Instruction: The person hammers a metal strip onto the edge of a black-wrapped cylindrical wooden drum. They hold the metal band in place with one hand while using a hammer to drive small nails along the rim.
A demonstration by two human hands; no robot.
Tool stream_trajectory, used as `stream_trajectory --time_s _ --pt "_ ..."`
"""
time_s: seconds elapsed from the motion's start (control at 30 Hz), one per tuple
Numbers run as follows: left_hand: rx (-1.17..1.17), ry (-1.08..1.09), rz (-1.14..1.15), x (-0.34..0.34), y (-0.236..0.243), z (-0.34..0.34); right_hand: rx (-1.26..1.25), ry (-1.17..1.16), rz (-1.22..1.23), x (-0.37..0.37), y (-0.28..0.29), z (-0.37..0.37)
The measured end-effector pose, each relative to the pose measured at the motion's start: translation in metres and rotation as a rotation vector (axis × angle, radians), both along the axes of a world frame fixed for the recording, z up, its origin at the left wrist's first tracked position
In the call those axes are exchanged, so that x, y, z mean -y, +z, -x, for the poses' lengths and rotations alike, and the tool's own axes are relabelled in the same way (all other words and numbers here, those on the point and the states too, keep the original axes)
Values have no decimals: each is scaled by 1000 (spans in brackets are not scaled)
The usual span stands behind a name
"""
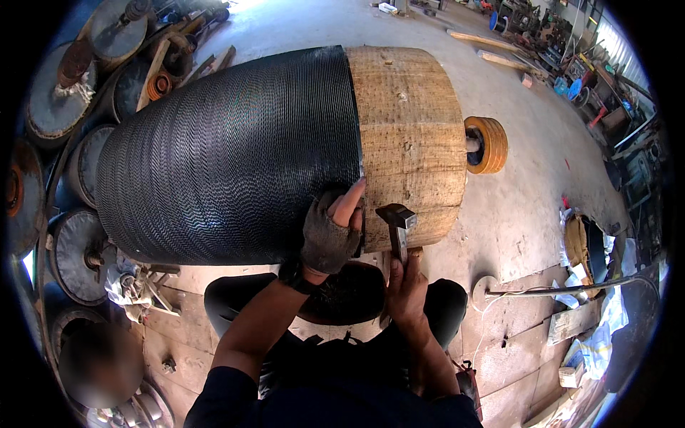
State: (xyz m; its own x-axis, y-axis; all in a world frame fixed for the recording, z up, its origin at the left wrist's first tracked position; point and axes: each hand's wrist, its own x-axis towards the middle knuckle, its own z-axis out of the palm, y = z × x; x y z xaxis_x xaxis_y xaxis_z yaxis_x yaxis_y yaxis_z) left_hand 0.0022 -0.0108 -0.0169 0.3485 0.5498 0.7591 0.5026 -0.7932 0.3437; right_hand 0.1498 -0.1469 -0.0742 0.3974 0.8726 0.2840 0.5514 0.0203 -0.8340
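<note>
A large roll (228,150) of dark, ridged winding lies across the view, with a woven tan drum end (407,107) on its right and a yellow wheel (492,143) on a shaft beyond that. My left hand (332,232), in a grey fingerless glove, presses at the seam between winding and tan end; its fingers are bent together at a small shiny piece too unclear to name. My right hand (405,289) grips a hammer (396,221) by its handle, the head just right of my left fingertips, over the tan surface.
Several metal reels (82,242) line the left side, near a blurred person's head (100,364). Planks (478,36) lie at the back. Machinery and clutter (528,43) stand at the back right. A bent metal bar (564,289), white sacking and boards (571,321) lie at right.
</note>
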Motion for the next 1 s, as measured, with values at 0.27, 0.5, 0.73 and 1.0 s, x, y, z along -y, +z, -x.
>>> stream_trajectory --time_s 0.27,0.5,0.73,1.0 --pt "7 65 43 -3 14 -19 58 6 -55 -7 8 0" --pt "23 120 29 -12 2 -25 117 14 64 -14 30 2" --pt "-11 145 19 5 10 -23 175 -5 -6 -12 10 -1" --pt "-199 -136 372 91 -51 24 202 -42 99 -18 7 1"
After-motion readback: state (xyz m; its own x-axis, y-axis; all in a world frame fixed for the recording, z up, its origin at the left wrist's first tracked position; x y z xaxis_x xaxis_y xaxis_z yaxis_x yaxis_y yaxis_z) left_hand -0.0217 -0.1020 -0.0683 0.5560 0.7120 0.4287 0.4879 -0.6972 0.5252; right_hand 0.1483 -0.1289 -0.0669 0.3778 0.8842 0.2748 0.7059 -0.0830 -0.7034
